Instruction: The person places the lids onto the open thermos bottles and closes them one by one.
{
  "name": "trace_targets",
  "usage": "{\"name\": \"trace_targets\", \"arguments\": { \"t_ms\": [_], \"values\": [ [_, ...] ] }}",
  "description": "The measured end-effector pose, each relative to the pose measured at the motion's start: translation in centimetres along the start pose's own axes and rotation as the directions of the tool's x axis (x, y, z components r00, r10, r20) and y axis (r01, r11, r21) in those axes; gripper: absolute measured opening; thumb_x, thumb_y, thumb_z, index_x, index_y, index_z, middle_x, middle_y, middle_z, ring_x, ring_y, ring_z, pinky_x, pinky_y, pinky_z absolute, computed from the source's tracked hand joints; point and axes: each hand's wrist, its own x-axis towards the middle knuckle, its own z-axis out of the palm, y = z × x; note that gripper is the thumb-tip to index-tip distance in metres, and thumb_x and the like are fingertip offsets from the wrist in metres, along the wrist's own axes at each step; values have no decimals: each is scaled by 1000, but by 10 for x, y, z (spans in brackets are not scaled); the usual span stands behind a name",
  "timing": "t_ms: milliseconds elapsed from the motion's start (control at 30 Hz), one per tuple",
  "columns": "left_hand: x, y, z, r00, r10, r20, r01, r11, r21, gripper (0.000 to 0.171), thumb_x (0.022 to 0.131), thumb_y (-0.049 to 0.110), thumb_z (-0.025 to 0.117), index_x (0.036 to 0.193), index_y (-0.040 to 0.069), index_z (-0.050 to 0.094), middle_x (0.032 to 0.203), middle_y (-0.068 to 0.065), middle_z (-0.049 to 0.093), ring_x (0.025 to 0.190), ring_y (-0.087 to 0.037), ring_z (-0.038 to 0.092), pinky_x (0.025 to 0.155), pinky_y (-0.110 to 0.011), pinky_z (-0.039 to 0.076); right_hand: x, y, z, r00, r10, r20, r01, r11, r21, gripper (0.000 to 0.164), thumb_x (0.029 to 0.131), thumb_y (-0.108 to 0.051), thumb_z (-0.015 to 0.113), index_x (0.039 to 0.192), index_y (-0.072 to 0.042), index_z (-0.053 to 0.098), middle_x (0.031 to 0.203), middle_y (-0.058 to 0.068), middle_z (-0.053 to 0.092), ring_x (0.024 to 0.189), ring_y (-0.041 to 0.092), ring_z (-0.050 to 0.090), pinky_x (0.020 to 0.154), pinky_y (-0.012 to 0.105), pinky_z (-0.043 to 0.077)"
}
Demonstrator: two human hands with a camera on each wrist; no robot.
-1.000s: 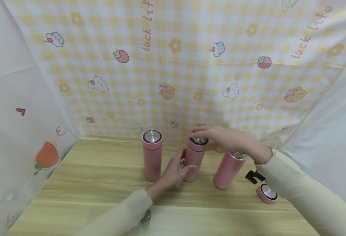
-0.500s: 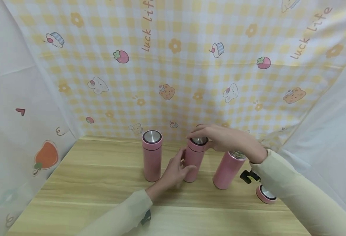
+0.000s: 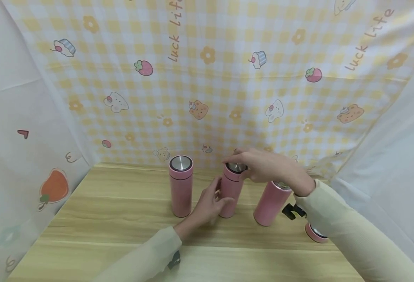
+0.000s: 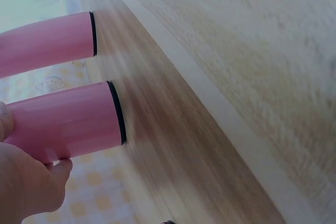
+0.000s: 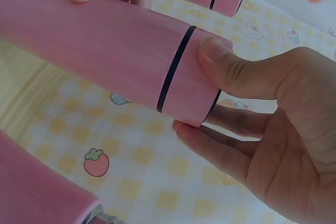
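Three pink thermos flasks stand in the head view. My left hand (image 3: pixel 208 203) grips the body of the middle thermos flask (image 3: pixel 229 192), its thumb in front; the left wrist view shows this flask's dark base on the table. From above, my right hand (image 3: pixel 266 166) pinches the flask's pink lid (image 5: pixel 194 82) between thumb and fingers. A thin dark ring runs where lid and body meet. To the left is a lidded flask (image 3: pixel 181 192). On the right a lidless flask (image 3: pixel 270 205) stands, its mouth partly hidden by my right hand and wrist.
A loose pink lid (image 3: pixel 314 234) with a silver top lies right of the lidless flask, partly covered by my right sleeve. The wooden table (image 3: pixel 122 219) meets a yellow checked cloth (image 3: pixel 150 98) behind the flasks. White cloth hangs on both sides.
My right hand has settled lower on the middle flask's lid, with its thumb now against the side. My right forearm has shifted left, covering more of the loose lid. My left hand keeps its hold.
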Motion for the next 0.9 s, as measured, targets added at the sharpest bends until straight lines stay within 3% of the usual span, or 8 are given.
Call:
{"name": "trace_targets", "arguments": {
  "t_ms": [200,433,900],
  "values": [
    [0,0,0,1000,-2,-8,2,1000,9,67,96,22,73,152,13,36,153,-9,44,140,-22,41,112,-41,39,1,-3,0,999,35,-4,-35,999,-34,55,86,6,76,138,-6,62,104,2,59,80,13,55,68,27,52],
    [0,0,1,1000,22,-5,-22,1000,2,65,97,19,72,151,11,37,151,-11,46,139,-26,43,111,-45,40,-1,-5,1,996,83,-5,-84,995,-62,55,89,1,75,141,-8,61,103,1,56,75,14,50,64,27,49],
    [0,0,6,999,17,-48,-15,999,50,66,96,16,74,151,13,38,151,-8,47,138,-23,45,110,-43,41,-2,-6,6,994,98,-41,-101,991,-88,53,90,1,73,140,-7,61,110,5,58,72,14,52,61,26,49]
  ]
}}
